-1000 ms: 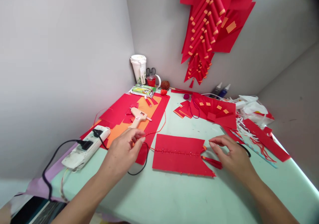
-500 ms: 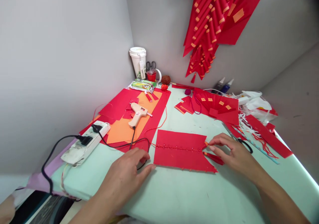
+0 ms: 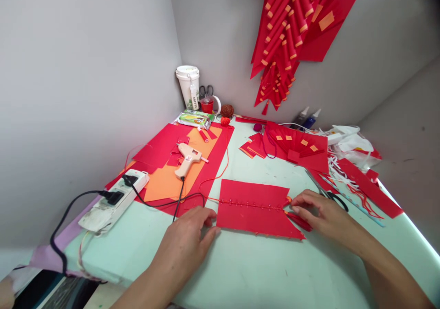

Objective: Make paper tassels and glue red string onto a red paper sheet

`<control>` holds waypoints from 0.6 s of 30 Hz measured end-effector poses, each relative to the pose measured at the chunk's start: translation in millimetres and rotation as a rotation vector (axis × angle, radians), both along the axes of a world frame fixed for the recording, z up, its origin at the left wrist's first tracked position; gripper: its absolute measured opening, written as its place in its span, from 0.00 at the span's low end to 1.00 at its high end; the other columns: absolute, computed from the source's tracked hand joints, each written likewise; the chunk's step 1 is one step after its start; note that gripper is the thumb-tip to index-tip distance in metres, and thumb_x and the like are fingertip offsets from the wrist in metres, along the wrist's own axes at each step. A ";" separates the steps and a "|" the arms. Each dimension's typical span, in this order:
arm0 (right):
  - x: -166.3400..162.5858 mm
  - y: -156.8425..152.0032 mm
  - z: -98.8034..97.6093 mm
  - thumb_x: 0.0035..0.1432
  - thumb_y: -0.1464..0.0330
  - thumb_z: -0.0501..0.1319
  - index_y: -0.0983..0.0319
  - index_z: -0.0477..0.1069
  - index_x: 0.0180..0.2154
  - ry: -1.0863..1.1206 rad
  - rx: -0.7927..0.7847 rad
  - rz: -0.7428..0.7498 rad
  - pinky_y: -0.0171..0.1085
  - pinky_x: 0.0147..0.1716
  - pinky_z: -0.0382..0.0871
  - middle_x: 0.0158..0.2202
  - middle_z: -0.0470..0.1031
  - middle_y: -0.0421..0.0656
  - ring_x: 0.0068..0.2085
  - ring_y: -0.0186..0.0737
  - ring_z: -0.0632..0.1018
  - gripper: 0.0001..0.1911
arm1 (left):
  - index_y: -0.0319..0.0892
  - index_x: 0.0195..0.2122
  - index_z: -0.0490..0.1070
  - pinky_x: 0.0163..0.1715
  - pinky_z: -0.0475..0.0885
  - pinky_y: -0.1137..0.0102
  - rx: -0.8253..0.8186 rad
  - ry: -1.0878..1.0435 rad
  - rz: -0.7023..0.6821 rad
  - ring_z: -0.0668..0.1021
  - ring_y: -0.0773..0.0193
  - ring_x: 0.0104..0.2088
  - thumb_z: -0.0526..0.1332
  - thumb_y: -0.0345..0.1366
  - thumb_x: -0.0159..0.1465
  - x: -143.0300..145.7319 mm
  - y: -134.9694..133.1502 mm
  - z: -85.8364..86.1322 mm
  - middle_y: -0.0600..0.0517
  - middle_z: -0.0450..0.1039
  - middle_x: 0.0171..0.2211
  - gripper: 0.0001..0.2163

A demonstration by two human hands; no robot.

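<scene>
A red paper banner [image 3: 252, 217] with a notched right end lies flat on the table. Along its middle runs a red cord [image 3: 247, 204] with a row of small loops or beads. My left hand [image 3: 192, 233] rests at the banner's left edge, thumb and fingers apart, thumb tip by the lower left corner. At the notched end, my right hand [image 3: 314, 210] pinches the upper point beside a small orange bit. A red tassel [image 3: 298, 220] with an orange top lies in the notch, partly under that hand. What exactly sits between the right fingertips is hidden.
A glue gun [image 3: 188, 158] lies on orange and red paper; its black cable passes close to my left hand. The power strip [image 3: 113, 201] stands at left. Scissors [image 3: 323, 189] lie beyond my right hand. Paper firecracker decorations [image 3: 285, 29] hang on the wall.
The banner and both hands have shifted slightly right in the view, while the things behind have moved slightly left. The hands' grip looks the same.
</scene>
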State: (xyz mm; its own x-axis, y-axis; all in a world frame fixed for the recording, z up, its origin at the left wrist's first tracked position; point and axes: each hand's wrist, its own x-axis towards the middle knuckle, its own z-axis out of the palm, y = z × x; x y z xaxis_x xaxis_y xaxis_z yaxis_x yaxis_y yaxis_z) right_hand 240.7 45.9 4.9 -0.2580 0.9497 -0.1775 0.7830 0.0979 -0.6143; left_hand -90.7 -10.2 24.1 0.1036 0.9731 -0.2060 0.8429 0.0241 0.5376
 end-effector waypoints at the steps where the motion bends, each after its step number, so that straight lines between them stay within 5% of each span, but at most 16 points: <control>1: 1.5 0.3 -0.3 0.63 0.58 0.54 0.56 0.73 0.37 -0.011 0.006 0.000 0.41 0.36 0.66 0.38 0.74 0.41 0.37 0.42 0.75 0.13 | 0.47 0.40 0.71 0.33 0.65 0.68 0.000 -0.001 -0.005 0.76 0.59 0.35 0.57 0.38 0.63 2.0 1.1 0.9 0.53 0.75 0.36 0.07; 11: 13.7 4.3 -4.4 0.65 0.57 0.51 0.57 0.73 0.35 -0.058 0.047 -0.003 0.40 0.34 0.66 0.35 0.74 0.41 0.34 0.42 0.74 0.16 | 0.45 0.41 0.72 0.32 0.66 0.68 0.039 -0.019 -0.093 0.75 0.60 0.33 0.56 0.34 0.63 15.0 17.5 -1.5 0.51 0.76 0.37 0.08; 18: 16.2 6.1 2.7 0.64 0.57 0.52 0.58 0.75 0.34 -0.041 0.074 -0.076 0.40 0.32 0.66 0.34 0.76 0.42 0.32 0.42 0.74 0.16 | 0.46 0.44 0.72 0.33 0.68 0.66 0.042 -0.002 -0.087 0.76 0.57 0.34 0.58 0.41 0.63 12.0 22.5 -2.8 0.51 0.77 0.37 0.11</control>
